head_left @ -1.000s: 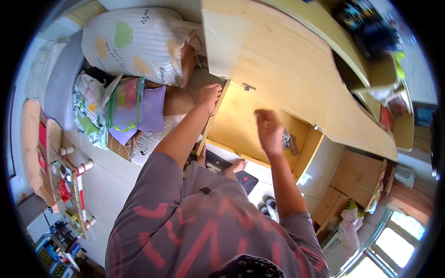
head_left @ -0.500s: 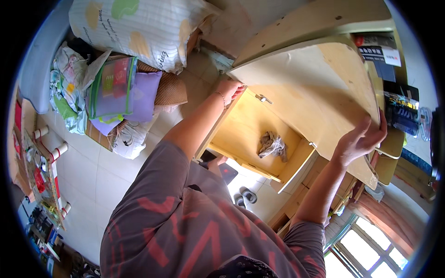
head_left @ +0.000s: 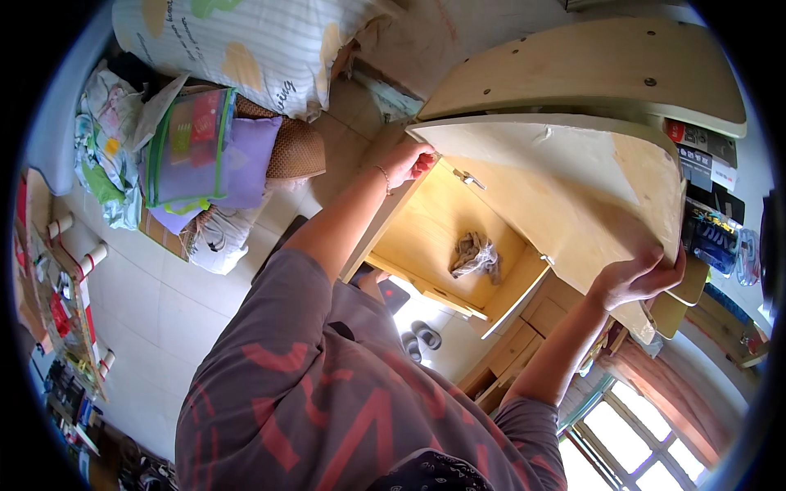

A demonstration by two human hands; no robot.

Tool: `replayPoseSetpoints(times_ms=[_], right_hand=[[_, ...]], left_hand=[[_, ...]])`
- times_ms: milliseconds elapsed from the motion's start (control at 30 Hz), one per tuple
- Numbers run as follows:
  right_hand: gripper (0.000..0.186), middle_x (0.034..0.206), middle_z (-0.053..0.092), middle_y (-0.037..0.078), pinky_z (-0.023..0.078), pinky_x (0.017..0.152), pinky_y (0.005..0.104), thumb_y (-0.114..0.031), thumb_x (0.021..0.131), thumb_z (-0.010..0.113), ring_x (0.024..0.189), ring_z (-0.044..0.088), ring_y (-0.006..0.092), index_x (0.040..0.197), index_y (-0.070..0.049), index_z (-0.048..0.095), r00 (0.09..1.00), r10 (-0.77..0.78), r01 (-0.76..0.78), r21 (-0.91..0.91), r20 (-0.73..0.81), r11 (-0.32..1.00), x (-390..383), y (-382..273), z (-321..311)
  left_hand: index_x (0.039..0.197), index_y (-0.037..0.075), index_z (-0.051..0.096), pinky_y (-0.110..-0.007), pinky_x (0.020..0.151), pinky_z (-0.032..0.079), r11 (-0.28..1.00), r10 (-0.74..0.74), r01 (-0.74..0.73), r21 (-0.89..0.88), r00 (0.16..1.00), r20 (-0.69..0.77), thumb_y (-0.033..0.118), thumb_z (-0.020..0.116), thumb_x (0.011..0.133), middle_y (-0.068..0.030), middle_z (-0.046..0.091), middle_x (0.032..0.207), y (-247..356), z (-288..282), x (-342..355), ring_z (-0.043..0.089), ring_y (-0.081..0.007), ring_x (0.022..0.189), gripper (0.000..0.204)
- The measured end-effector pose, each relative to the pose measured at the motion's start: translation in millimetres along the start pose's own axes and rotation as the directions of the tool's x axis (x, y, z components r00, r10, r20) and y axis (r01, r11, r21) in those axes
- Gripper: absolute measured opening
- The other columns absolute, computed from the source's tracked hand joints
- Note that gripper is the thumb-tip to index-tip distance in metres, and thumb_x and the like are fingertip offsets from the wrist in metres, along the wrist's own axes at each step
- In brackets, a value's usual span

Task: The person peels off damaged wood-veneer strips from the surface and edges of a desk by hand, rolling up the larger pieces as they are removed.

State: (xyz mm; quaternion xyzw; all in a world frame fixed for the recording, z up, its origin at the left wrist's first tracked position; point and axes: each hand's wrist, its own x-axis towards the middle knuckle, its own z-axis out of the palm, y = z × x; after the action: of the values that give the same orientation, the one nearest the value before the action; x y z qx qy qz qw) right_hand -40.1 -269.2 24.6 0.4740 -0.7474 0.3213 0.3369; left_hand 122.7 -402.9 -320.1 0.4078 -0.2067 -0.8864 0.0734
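A pale wooden panel (head_left: 532, 176) with a rounded corner stands raised over an open wooden compartment (head_left: 417, 217). Two metal hinges, one hinge (head_left: 468, 179) on the left and the other hinge (head_left: 547, 259) on the right, sit along the line where they meet. At the near left corner, my left hand (head_left: 407, 166) has its fingers curled over the edge. My right hand (head_left: 634, 280) grips the panel's right edge, thumb on the face and fingers partly hidden behind it. Inside the compartment lies a crumpled greyish cloth (head_left: 476, 255).
Behind the panel stands a curved wooden board (head_left: 573, 69) with screw holes. Boxes and packages (head_left: 711, 233) crowd the right side. At left are a purple pillow (head_left: 250, 159), a green-edged clear bag (head_left: 190, 147) and a large patterned sack (head_left: 246, 49). Slippers (head_left: 419, 337) lie on the floor below.
My view has shifted, and more of the curved board shows at the back. My right hand sits lower in view on the panel's edge. Both hands keep their grip.
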Motion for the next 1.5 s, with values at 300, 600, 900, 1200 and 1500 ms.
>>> replayPoseSetpoints(times_ms=[300,600,900,1200,1500], right_hand=[[0.052,0.105,0.055,0.023,0.055,0.068,0.0348,-0.038,0.096,0.047,0.084,0.062,0.0280,0.120,0.007,0.042,0.999,0.020,-0.020,0.006,-0.042,1.000,-2.2,8.2,3.2],[0.053,0.105,0.050,0.021,0.052,0.069,0.0328,-0.044,0.096,0.045,0.086,0.057,0.0260,0.119,0.005,0.041,0.999,-0.045,0.043,-0.074,-0.027,0.996,0.6,9.7,0.8],[0.050,0.107,0.049,0.020,0.051,0.073,0.0345,-0.042,0.097,0.044,0.089,0.054,0.0256,0.116,0.004,0.043,1.000,-0.002,0.001,-0.058,-0.017,0.998,-2.3,13.2,0.8],[0.053,0.110,0.048,0.021,0.050,0.080,0.0370,-0.042,0.096,0.043,0.098,0.053,0.0284,0.120,0.005,0.040,1.000,0.018,-0.018,-0.004,-0.002,1.000,-0.3,1.9,5.3],[0.053,0.106,0.049,0.025,0.052,0.081,0.0385,-0.037,0.097,0.043,0.095,0.055,0.0296,0.121,0.010,0.038,1.000,-0.011,0.011,-0.030,-0.012,0.999,-0.4,7.3,-0.2]], left_hand=[[0.076,0.009,0.059,-0.022,0.058,0.038,0.994,0.086,-0.079,-0.070,0.991,0.104,0.018,0.060,0.087,0.0023,0.053,0.066,-8.8,-7.7,13.4,0.046,-0.0059,0.058,0.015],[0.066,0.011,0.049,-0.023,0.053,0.032,0.931,0.190,-0.143,-0.336,0.976,0.111,0.015,0.058,0.084,0.0032,0.043,0.059,-8.8,-10.1,-9.2,0.040,-0.0065,0.055,0.020],[0.062,0.014,0.041,-0.022,0.046,0.027,0.846,0.299,-0.084,-0.527,0.892,0.338,0.017,0.053,0.088,0.0036,0.036,0.054,0.3,-63.9,-41.4,0.033,-0.0077,0.049,0.029],[0.063,0.015,0.038,-0.022,0.048,0.028,0.837,0.259,-0.094,-0.540,0.936,0.239,0.025,0.052,0.091,0.0050,0.034,0.054,22.6,-69.8,-46.8,0.032,-0.0073,0.049,0.033],[0.070,0.010,0.048,-0.027,0.065,0.046,0.749,-0.026,0.126,-0.651,0.986,0.162,0.012,0.060,0.084,-0.0011,0.049,0.068,71.9,-86.5,13.0,0.047,-0.0123,0.064,0.018]])
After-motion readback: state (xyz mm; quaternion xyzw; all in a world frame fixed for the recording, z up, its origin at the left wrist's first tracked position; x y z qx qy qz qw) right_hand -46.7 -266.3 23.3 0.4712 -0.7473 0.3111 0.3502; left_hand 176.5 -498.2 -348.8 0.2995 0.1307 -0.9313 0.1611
